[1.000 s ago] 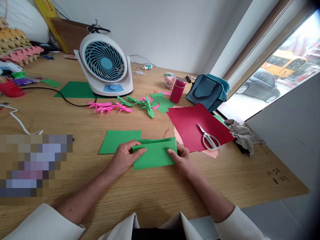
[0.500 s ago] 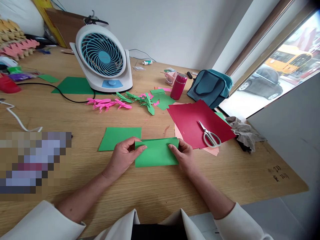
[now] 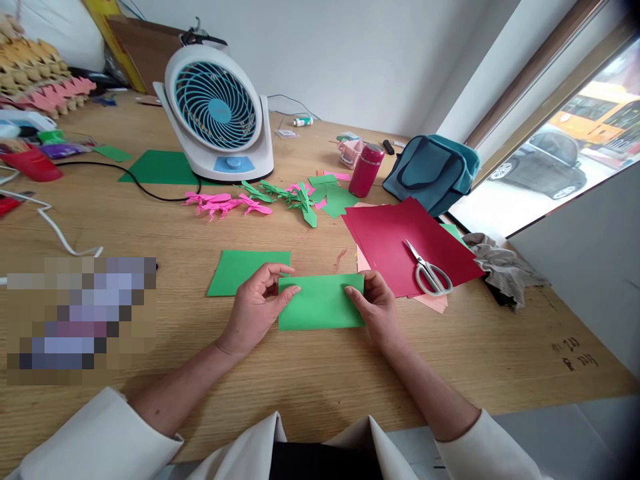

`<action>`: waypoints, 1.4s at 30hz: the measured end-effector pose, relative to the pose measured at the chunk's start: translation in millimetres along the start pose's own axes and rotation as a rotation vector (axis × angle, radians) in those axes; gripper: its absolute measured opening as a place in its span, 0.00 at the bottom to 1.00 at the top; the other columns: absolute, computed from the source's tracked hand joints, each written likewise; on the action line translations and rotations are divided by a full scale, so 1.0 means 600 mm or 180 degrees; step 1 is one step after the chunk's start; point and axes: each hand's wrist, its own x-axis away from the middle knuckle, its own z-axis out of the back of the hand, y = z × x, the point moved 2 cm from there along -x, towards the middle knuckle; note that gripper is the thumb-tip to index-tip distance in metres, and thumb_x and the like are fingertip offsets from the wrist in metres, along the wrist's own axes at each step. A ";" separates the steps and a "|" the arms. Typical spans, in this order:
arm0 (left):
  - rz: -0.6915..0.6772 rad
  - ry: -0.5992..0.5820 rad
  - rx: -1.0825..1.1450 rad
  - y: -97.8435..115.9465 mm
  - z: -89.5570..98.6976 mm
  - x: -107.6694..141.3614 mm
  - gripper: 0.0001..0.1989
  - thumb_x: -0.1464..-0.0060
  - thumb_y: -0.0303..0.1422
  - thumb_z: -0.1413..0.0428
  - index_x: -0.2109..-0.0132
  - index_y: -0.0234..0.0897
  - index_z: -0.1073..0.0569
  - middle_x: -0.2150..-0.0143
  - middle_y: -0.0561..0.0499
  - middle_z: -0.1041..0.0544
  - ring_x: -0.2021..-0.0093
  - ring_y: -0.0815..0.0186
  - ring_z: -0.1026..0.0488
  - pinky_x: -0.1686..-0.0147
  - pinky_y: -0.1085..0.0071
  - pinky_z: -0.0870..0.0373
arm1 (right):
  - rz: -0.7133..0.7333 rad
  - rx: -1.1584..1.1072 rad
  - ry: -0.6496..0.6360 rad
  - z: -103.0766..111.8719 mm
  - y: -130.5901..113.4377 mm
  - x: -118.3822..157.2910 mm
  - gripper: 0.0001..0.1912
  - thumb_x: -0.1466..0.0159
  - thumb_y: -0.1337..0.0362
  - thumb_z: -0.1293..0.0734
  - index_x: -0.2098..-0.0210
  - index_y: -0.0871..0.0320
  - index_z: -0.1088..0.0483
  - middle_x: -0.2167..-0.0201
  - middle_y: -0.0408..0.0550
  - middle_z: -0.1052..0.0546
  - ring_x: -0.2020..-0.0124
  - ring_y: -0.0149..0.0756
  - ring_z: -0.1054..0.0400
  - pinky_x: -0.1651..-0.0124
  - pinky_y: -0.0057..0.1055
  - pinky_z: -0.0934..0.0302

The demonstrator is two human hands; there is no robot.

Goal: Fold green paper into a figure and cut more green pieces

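A folded green paper (image 3: 321, 303) is held up between both hands, its long sides running left to right. My left hand (image 3: 257, 303) pinches its left end, thumb on the front face and fingers behind. At the right end my right hand (image 3: 377, 303) grips it the same way. Behind my left hand another green sheet (image 3: 243, 267) lies flat on the wooden table (image 3: 300, 380). White-handled scissors (image 3: 431, 275) rest on red sheets (image 3: 385, 233) to the right.
Pink paper pieces (image 3: 220, 203) and green paper pieces (image 3: 306, 205) lie in front of a white fan (image 3: 217, 107). A red bottle (image 3: 367, 171) and a teal bag (image 3: 433, 173) stand farther right. A blurred-out patch (image 3: 85, 320) covers the left.
The view has shifted slightly, moving everything to the right. The folded paper's edges now line up at the top, where a back layer showed before.
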 end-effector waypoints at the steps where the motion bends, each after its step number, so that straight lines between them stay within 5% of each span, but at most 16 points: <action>1: 0.0027 -0.0017 0.0041 0.003 0.000 0.000 0.15 0.46 0.36 0.39 0.52 0.38 0.28 0.76 0.59 0.36 0.74 0.71 0.40 0.73 0.74 0.42 | -0.0003 -0.0065 -0.0002 -0.001 -0.002 -0.001 0.15 0.42 0.60 0.26 0.59 0.52 0.33 0.70 0.39 0.29 0.69 0.30 0.38 0.67 0.25 0.43; 7: 0.0088 -0.0064 0.0044 0.010 -0.001 0.000 0.19 0.46 0.36 0.40 0.47 0.37 0.29 0.73 0.57 0.33 0.71 0.70 0.35 0.69 0.74 0.38 | -0.0260 -0.0151 0.0072 -0.003 -0.006 -0.002 0.25 0.43 0.59 0.25 0.48 0.50 0.34 0.69 0.40 0.27 0.69 0.32 0.36 0.68 0.26 0.41; 13: 0.0037 -0.0074 -0.0022 0.003 0.002 0.002 0.19 0.44 0.36 0.40 0.46 0.39 0.28 0.71 0.57 0.33 0.71 0.70 0.36 0.70 0.74 0.38 | -0.0441 -0.0256 0.0105 0.002 0.000 -0.002 0.13 0.43 0.55 0.26 0.62 0.54 0.27 0.69 0.41 0.27 0.70 0.31 0.37 0.68 0.26 0.42; 18: 0.0046 -0.0120 0.0024 0.000 0.001 0.002 0.19 0.44 0.36 0.40 0.46 0.40 0.29 0.69 0.56 0.31 0.68 0.69 0.34 0.69 0.74 0.38 | -0.0481 -0.0218 0.0140 0.005 0.005 -0.002 0.14 0.42 0.55 0.26 0.73 0.57 0.30 0.76 0.40 0.33 0.75 0.28 0.44 0.73 0.25 0.49; 35: 0.0030 -0.0073 -0.0055 0.003 0.003 0.002 0.20 0.45 0.37 0.39 0.46 0.40 0.29 0.67 0.55 0.29 0.67 0.68 0.31 0.67 0.74 0.35 | -0.0431 0.0111 0.0188 0.007 0.002 -0.003 0.18 0.44 0.50 0.26 0.75 0.57 0.31 0.78 0.39 0.34 0.77 0.28 0.47 0.73 0.26 0.50; 42: 0.0030 -0.0067 -0.0059 0.000 0.003 0.002 0.20 0.45 0.37 0.39 0.46 0.40 0.29 0.67 0.55 0.30 0.67 0.69 0.32 0.66 0.73 0.36 | -0.0306 0.0171 0.0203 0.012 0.002 -0.002 0.22 0.41 0.50 0.28 0.78 0.57 0.38 0.79 0.38 0.45 0.77 0.28 0.55 0.75 0.27 0.58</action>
